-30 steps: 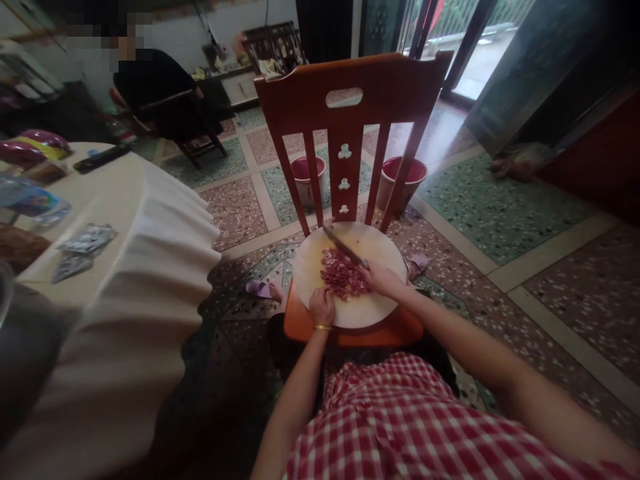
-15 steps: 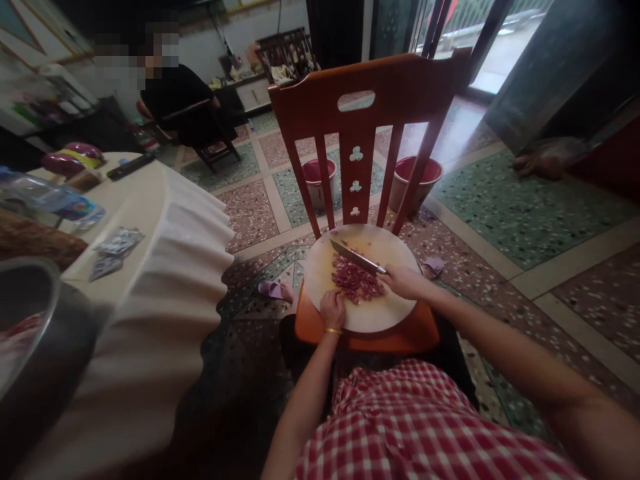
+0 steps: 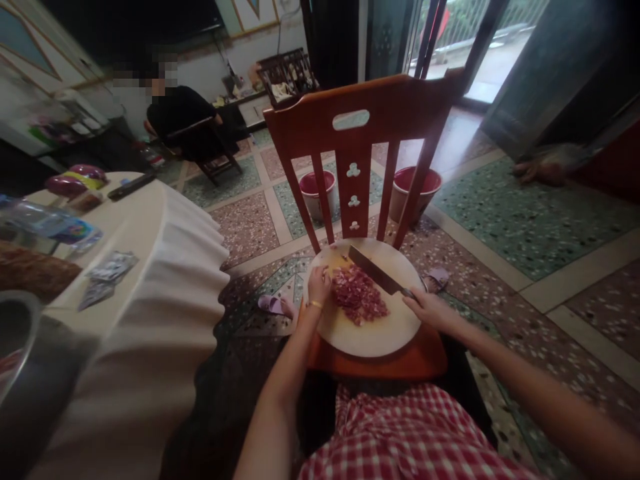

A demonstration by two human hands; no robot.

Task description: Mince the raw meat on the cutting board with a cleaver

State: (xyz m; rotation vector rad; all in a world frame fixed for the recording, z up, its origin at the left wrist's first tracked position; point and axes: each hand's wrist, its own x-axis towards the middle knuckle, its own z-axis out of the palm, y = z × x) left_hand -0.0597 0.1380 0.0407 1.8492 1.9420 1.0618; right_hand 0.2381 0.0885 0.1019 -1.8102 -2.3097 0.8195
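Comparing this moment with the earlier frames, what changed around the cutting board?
The left hand has moved forward along the cutting board's left side, beside the chopped meat. The right hand has shifted the knife rightward, to the meat's far right edge. The right hand still grips the knife; the meat stays on the board, the board on the chair.

Red checked garment [image 3: 400, 433], golden bracelet [image 3: 315, 304], slippers [image 3: 271, 305]

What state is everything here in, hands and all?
Meat: chopped small, loosely piled
Cutting board: lying flat beneath the meat
Knife: held, blade slanting
Right hand: closed around the knife's handle
Left hand: beside the meat, fingers bent
Chair: upright, bearing the board
Buckets: upright, open-topped
Television: screen dark
Silvery packets: lying on the tablecloth
Other person: seated
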